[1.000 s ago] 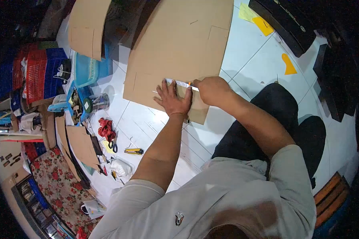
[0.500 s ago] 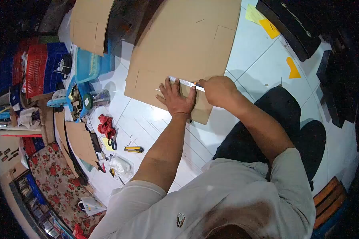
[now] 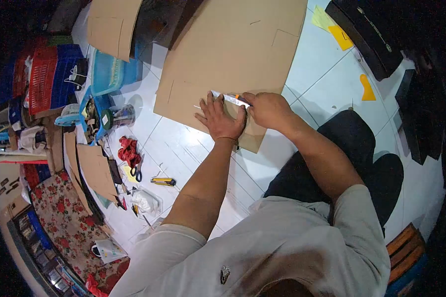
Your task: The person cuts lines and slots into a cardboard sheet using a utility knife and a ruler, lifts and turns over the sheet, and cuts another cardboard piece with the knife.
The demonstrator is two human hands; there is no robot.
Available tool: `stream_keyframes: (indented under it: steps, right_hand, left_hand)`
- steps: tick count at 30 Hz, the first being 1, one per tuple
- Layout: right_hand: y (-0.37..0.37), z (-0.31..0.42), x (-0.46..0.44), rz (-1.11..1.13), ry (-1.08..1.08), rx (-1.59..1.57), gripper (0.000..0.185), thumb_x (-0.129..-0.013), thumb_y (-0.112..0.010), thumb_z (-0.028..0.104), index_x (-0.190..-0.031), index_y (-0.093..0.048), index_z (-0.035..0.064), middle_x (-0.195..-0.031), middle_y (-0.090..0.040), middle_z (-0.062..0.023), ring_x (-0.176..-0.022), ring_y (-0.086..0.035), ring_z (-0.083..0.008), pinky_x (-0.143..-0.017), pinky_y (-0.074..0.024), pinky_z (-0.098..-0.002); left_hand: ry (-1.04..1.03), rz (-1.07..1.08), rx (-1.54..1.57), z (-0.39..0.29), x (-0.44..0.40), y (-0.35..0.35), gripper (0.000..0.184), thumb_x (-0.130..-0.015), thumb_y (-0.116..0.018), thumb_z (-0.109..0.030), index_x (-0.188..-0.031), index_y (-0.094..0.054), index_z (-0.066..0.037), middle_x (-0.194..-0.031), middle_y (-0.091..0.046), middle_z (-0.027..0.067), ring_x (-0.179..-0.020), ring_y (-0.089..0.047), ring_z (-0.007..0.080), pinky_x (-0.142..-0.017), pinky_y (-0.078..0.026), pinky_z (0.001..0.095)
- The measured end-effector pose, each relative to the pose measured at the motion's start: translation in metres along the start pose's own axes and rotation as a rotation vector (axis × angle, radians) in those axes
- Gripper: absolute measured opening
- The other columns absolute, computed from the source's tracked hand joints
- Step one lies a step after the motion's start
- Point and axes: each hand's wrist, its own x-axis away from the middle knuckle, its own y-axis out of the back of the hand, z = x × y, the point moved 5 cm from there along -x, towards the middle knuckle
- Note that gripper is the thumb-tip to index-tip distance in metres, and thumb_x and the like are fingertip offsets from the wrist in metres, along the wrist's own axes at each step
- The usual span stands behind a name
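Note:
A large brown cardboard sheet [image 3: 223, 54] with thin marked lines lies flat before me. Near its lower edge, a whitish metal ruler [image 3: 229, 98] rests on it at a slant. My left hand [image 3: 220, 120] is laid flat with fingers spread, its fingertips against the ruler and its palm on the cardboard. My right hand [image 3: 269, 110] is closed around a slim orange-and-dark tool [image 3: 240, 98], its tip at the ruler. Whether it is a pen or a cutter is too small to tell.
Left on the tiled floor are a yellow box cutter [image 3: 163, 181], scissors [image 3: 137, 173], a red cloth [image 3: 128, 151], a clear jar [image 3: 119, 117] and blue tubs [image 3: 106, 74]. Cardboard pieces [image 3: 96, 171] lie further left. Yellow cutouts [image 3: 366, 88] and a black case [image 3: 366, 34] are at the upper right.
My right hand and the tool have shifted slightly up and left along the ruler. My left hand keeps pressing in place. The whole view has turned a little.

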Motion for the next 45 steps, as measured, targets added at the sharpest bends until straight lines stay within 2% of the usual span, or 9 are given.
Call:
stream_keyframes:
  steps: [4, 10, 13, 25, 31, 35, 37, 44, 45]
  right_hand:
    - [0.004, 0.001, 0.002, 0.026, -0.024, 0.022, 0.042, -0.097, -0.064, 0.025, -0.137, -0.064, 0.0132, -0.103, -0.076, -0.0187, -0.095, -0.073, -0.038, -0.083, -0.0576, -0.0523]
    - [0.002, 0.0, 0.002, 0.015, -0.003, 0.032, 0.041, -0.097, -0.065, 0.025, -0.136, -0.064, 0.0128, -0.104, -0.076, -0.018, -0.097, -0.074, -0.0373, -0.084, -0.0581, -0.0522]
    - [0.001, 0.0, 0.001, -0.034, 0.024, 0.042, 0.039, -0.098, -0.062, 0.026, -0.134, -0.067, 0.0134, -0.098, -0.077, -0.0185, -0.089, -0.075, -0.0388, -0.08, -0.0606, -0.0528]
    - [0.003, 0.001, 0.0, 0.031, -0.029, 0.055, 0.044, -0.098, -0.064, 0.025, -0.141, -0.061, 0.0141, -0.108, -0.074, -0.0192, -0.099, -0.073, -0.0379, -0.086, -0.0583, -0.0514]
    - [0.026, -0.003, -0.02, 0.173, -0.037, 0.082, 0.044, -0.095, -0.067, 0.027, -0.139, -0.067, 0.0228, -0.115, -0.076, -0.0126, -0.106, -0.072, -0.0351, -0.093, -0.0574, -0.0482]
    - [0.036, -0.004, -0.024, 0.213, 0.015, 0.072, 0.045, -0.094, -0.068, 0.027, -0.139, -0.068, 0.0221, -0.116, -0.076, -0.0128, -0.105, -0.072, -0.0353, -0.094, -0.057, -0.0473]
    - [0.032, -0.009, -0.028, 0.19, 0.018, 0.065, 0.05, -0.088, -0.062, 0.016, -0.136, -0.071, 0.0253, -0.116, -0.077, -0.0131, -0.107, -0.073, -0.0349, -0.091, -0.0591, -0.0484]
    - [0.035, -0.006, -0.023, 0.204, -0.015, 0.027, 0.045, -0.091, -0.062, 0.018, -0.134, -0.072, 0.0251, -0.116, -0.077, -0.0123, -0.107, -0.073, -0.0341, -0.093, -0.0586, -0.0487]
    - [0.033, -0.005, -0.024, 0.187, 0.0, 0.06, 0.044, -0.093, -0.065, 0.022, -0.136, -0.07, 0.0236, -0.114, -0.077, -0.0128, -0.106, -0.073, -0.0341, -0.093, -0.0579, -0.0482]
  left_hand:
    - [-0.039, -0.016, 0.014, 0.001, 0.0, 0.0, 0.086, -0.084, -0.069, -0.061, -0.15, -0.051, -0.008, -0.168, -0.031, 0.0157, -0.158, -0.018, 0.0456, -0.124, -0.006, 0.0722]
    - [-0.031, -0.024, 0.024, 0.002, 0.001, -0.002, 0.085, -0.084, -0.07, -0.06, -0.149, -0.051, -0.008, -0.168, -0.031, 0.0161, -0.159, -0.017, 0.0449, -0.125, -0.005, 0.0704]
    - [-0.03, -0.035, 0.026, 0.002, 0.001, -0.002, 0.085, -0.084, -0.07, -0.059, -0.149, -0.05, -0.008, -0.168, -0.032, 0.0164, -0.158, -0.018, 0.0451, -0.125, -0.005, 0.0706]
    - [-0.035, -0.018, -0.008, -0.003, 0.001, 0.002, 0.084, -0.085, -0.068, -0.061, -0.148, -0.053, -0.007, -0.168, -0.031, 0.0166, -0.158, -0.019, 0.045, -0.125, -0.006, 0.0713]
    - [-0.071, -0.014, -0.014, -0.004, 0.0, 0.002, 0.083, -0.086, -0.068, -0.063, -0.148, -0.054, -0.009, -0.168, -0.033, 0.0147, -0.158, -0.02, 0.0451, -0.124, -0.006, 0.072]
    - [-0.058, 0.013, -0.011, -0.006, 0.0, 0.004, 0.082, -0.087, -0.068, -0.063, -0.148, -0.054, -0.01, -0.167, -0.035, 0.0143, -0.158, -0.02, 0.0447, -0.124, -0.007, 0.0722]
    - [-0.074, -0.048, 0.001, -0.006, 0.0, 0.005, 0.083, -0.086, -0.069, -0.065, -0.146, -0.055, -0.01, -0.166, -0.037, 0.0145, -0.157, -0.022, 0.044, -0.124, -0.007, 0.0717]
    - [-0.046, -0.03, -0.018, -0.005, -0.003, 0.004, 0.086, -0.083, -0.071, -0.069, -0.144, -0.058, -0.01, -0.167, -0.035, 0.0128, -0.157, -0.024, 0.0412, -0.124, -0.009, 0.0704]
    - [-0.031, -0.012, -0.012, -0.006, -0.003, 0.005, 0.086, -0.083, -0.071, -0.069, -0.144, -0.058, -0.01, -0.167, -0.035, 0.0125, -0.156, -0.024, 0.0409, -0.124, -0.009, 0.0704]
